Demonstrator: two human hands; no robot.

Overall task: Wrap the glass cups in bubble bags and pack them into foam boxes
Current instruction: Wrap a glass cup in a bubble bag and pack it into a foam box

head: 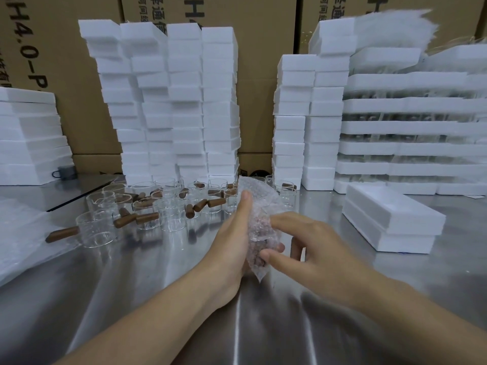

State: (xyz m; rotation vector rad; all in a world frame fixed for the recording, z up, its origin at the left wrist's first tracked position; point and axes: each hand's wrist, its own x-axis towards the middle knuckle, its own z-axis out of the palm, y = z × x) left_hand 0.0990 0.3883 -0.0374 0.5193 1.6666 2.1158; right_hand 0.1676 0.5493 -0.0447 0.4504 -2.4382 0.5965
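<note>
Both hands are held just above the shiny metal tabletop (pixel 263 325), in the middle and near the front edge. The left hand (pixel 232 238) holds a bubble bag (pixel 259 206). Its grip is closed round the bag: the thumb lies up along the left side and the fingertips curl round from below. The top of the bag sticks up, loose and crumpled. Something brown (pixel 259 250) shows through the bubbles low in the bag. I cannot tell if a whole cup is inside.

The right hand (pixel 324 246) is on the other side. Its grip is loose and open. Two fairly straight fingers touch the right side of the bag, one high and one low.

Behind the hands, lots of glass cups (pixel 158 206) with brown wooden handles stand close together on the tabletop. Some handles point up and some lie flat.

Tall, wobbly stacks of white foam boxes (pixel 176 101) stand behind the cups. More stacks are on the right. Two foam boxes (pixel 390 219) sit one on top of the other, to the right of the hands.

A pile of bubble wrap (pixel 21 233) lies at the left edge. Big brown cardboard boxes (pixel 263 35) make a wall at the back.
</note>
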